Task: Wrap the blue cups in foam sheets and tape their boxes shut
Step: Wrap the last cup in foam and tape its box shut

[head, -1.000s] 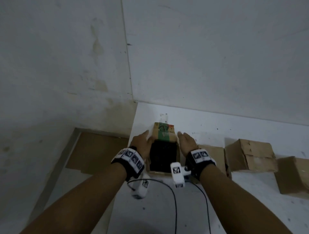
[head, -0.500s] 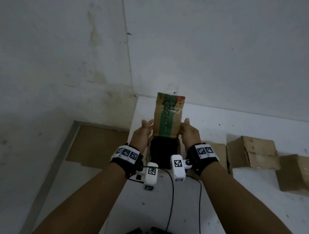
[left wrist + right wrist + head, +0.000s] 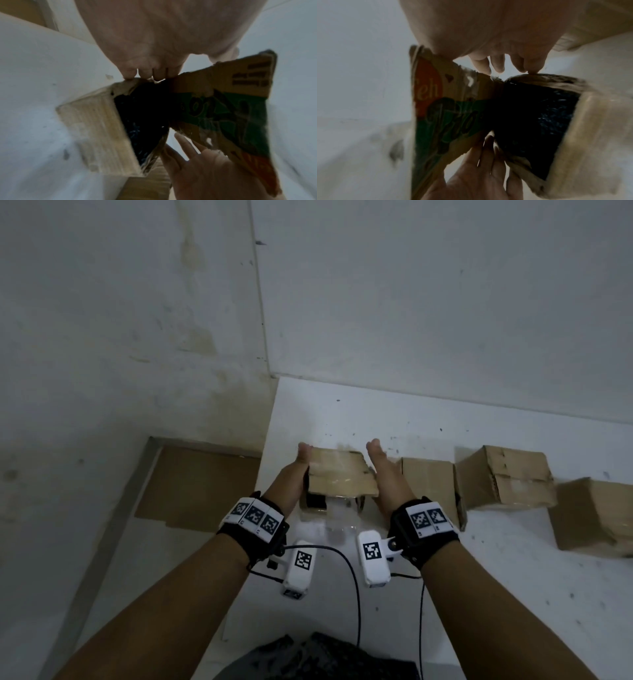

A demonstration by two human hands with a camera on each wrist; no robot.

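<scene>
Now | box (image 3: 337, 474) flap folded down, was upright | both hands (image 3: 293, 481) (image 3: 387, 477) flat, fingers straight, pressing its sides

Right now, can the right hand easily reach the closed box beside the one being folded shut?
Probably yes. The right hand is open beside the flap, and the closed box lies just to its right with nothing between them.
</scene>
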